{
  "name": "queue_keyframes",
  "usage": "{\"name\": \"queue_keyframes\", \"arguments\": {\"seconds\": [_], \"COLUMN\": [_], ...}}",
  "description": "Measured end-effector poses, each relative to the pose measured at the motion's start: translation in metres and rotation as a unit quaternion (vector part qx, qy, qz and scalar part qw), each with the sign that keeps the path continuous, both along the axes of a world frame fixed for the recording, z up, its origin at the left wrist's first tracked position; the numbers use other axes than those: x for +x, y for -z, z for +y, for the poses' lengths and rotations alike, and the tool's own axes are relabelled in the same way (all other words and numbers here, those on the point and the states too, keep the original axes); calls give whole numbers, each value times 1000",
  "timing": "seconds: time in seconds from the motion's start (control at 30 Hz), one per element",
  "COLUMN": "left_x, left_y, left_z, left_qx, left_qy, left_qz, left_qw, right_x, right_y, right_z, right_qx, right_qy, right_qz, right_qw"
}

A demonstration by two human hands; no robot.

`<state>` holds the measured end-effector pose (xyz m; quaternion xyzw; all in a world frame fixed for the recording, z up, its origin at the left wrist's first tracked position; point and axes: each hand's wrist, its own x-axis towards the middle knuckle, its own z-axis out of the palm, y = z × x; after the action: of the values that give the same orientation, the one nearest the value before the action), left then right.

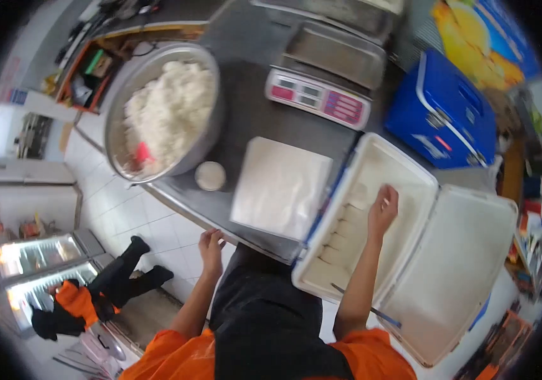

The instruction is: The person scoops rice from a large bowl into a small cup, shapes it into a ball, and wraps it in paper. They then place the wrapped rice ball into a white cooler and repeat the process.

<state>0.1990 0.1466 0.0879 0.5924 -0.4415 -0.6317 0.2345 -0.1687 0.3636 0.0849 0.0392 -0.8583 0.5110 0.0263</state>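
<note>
Over the open cooler (404,183), the right hand (383,206) curls, its grip unclear; left of the cooler, the left hand (211,246), loosely open, meets the surface (236,126).

Table (240,107): dark grey, metal-looking top, lighter strip along near edge.
Left end: large metal bowl (206,144), white lumpy contents, reaching past the edge.
Beside bowl: small round pale-topped container (210,176).
Middle: flat whitish sheets (282,187), squared up, near the edge.
Behind sheets: scale (317,100) with metal tray (334,56), keypad side facing sheets.
Right of scale: blue cooler (442,113), closed.
Right of sheets: open white box (331,204); support beneath hidden.
</note>
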Motion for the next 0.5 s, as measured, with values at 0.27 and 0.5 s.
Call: {"name": "queue_keyframes", "arguments": {"seconds": [0.27, 0.5], "left_x": [20, 19], "left_y": [53, 75], "left_z": [-124, -171], "left_qx": [79, 106], "left_qy": [-72, 48], "left_qz": [2, 142], "left_qw": [994, 983], "right_x": [213, 239], "right_y": [1, 54], "right_z": [-258, -316], "right_qx": [16, 106], "right_qy": [-350, -308], "right_qz": [24, 15], "right_qw": [936, 945]}}
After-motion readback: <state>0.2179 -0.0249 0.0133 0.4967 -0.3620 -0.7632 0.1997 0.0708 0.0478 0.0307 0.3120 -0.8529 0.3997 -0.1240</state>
